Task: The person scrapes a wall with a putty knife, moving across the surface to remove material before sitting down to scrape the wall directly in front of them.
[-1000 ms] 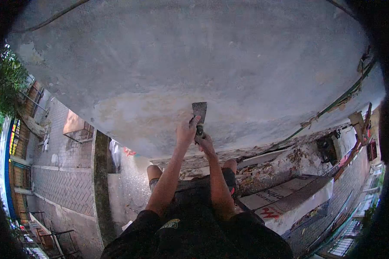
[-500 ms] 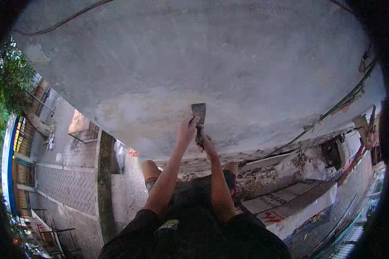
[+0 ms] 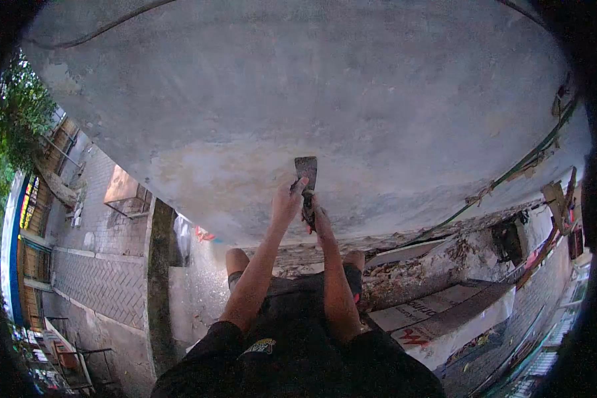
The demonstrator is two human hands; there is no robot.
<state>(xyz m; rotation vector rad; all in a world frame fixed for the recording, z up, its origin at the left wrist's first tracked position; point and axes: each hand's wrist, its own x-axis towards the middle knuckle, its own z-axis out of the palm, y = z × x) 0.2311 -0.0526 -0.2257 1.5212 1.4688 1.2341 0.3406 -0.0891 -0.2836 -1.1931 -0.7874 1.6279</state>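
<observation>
A scraper [image 3: 306, 169] with a wide, dark flat blade is pressed flat against the grey wall [image 3: 312, 86] in front of me. My left hand [image 3: 289, 199] is closed on it, with the thumb lying on the lower part of the blade. Lower down, my right hand [image 3: 321, 217] wraps around the dark handle, most of which the fingers hide. Yellowish worn patches [image 3: 212, 169] and paler smears mark the wall left of the blade and below it.
Broken masonry and rubble [image 3: 418, 265] line the wall's foot. A printed cardboard box [image 3: 454, 308] lies at my right. A green cable [image 3: 511, 176] runs along the wall's right side. On the left are a dark post [image 3: 160, 278], brick paving [image 3: 99, 278] and a tree [image 3: 23, 119].
The scraper and both hands stay almost in the same place on the wall. My view has shifted slightly.
</observation>
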